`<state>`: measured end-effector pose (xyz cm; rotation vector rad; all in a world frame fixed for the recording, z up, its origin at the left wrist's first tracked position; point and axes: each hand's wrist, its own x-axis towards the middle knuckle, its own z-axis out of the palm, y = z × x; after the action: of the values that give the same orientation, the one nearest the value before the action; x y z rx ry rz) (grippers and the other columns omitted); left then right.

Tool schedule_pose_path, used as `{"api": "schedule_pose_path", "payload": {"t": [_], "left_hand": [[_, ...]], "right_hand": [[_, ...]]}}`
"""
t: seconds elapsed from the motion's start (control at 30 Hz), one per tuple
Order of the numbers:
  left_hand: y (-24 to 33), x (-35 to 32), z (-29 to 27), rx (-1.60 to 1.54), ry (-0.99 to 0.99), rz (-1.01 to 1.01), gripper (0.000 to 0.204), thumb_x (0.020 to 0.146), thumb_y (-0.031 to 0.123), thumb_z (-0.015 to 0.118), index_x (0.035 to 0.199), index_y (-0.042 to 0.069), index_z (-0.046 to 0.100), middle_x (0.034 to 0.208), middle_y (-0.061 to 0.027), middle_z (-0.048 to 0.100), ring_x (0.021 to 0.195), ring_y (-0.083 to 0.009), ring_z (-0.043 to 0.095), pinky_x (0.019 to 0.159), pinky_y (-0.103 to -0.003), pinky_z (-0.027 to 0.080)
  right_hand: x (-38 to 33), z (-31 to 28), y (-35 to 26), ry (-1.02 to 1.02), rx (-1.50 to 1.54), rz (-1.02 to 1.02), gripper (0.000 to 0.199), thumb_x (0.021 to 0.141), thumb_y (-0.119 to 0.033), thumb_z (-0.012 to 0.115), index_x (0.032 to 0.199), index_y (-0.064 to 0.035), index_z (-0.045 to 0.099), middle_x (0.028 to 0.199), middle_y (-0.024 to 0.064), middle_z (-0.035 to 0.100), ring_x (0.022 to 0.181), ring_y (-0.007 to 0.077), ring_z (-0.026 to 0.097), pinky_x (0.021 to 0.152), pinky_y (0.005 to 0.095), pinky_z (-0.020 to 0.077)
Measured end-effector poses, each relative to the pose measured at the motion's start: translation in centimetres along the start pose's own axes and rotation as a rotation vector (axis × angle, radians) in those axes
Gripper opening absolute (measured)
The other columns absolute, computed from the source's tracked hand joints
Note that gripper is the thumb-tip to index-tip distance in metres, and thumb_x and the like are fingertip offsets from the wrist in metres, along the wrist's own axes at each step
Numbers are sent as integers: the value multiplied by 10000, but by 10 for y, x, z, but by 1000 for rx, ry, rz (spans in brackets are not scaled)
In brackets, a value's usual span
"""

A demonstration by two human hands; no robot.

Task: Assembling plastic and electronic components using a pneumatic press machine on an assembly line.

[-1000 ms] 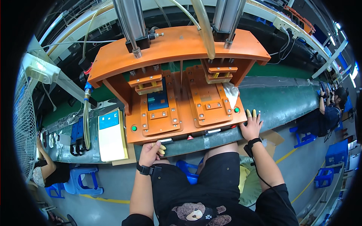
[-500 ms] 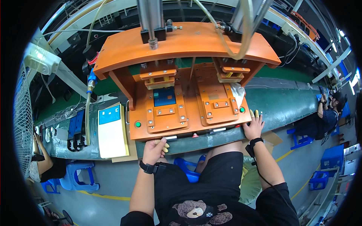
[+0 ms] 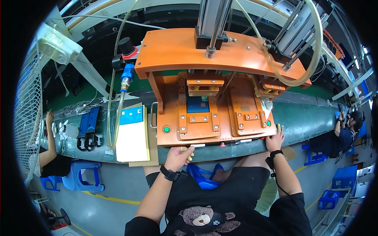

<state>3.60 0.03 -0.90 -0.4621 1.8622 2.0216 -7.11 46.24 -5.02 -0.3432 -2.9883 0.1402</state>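
Note:
An orange press fixture (image 3: 204,118) stands on the green conveyor belt (image 3: 307,118) in front of me. Its left nest holds a blue board (image 3: 197,105); its right nest (image 3: 246,108) shows an orange plate. My left hand (image 3: 178,156) rests at the fixture's front edge, fingers curled against it, just below a green button (image 3: 166,129). My right hand (image 3: 275,139) touches the fixture's front right corner, close to a second green button (image 3: 268,123). Both hands wear yellow fingertip covers and hold nothing. Two pneumatic cylinders (image 3: 212,19) rise above the top plate.
A white and blue booklet (image 3: 133,135) lies on the belt left of the fixture, beside a blue jig (image 3: 87,128). A clear hose (image 3: 118,118) hangs from a blue fitting. Another person's arm (image 3: 49,137) reaches in at far left; a seated person (image 3: 346,131) works at far right. Blue stools stand below.
The view has swung right and closer, so the fixture sits more centred. My left hand has stayed at the front edge and my right hand at the right corner.

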Motion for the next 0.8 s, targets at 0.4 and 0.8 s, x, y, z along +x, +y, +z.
{"api": "schedule_pose_path", "payload": {"t": [0.4, 0.8], "left_hand": [[0, -9, 3, 15, 88, 85, 402, 934, 352, 624, 737, 4, 665, 597, -21, 594, 495, -72, 527, 453, -199, 429], [-9, 1, 6, -16, 101, 94, 391, 952, 322, 599, 744, -1, 670, 600, -46, 613, 473, -100, 552, 434, -213, 444]], "right_hand": [[-14, -14, -16, 26, 80, 1, 701, 832, -505, 561, 1428, -165, 419, 1494, 203, 345, 1418, 440, 197, 1114, 645, 102], [-18, -28, -13, 73, 137, 18, 716, 826, -555, 562, 1402, -142, 458, 1467, 226, 370, 1409, 447, 201, 1120, 635, 84]]}}
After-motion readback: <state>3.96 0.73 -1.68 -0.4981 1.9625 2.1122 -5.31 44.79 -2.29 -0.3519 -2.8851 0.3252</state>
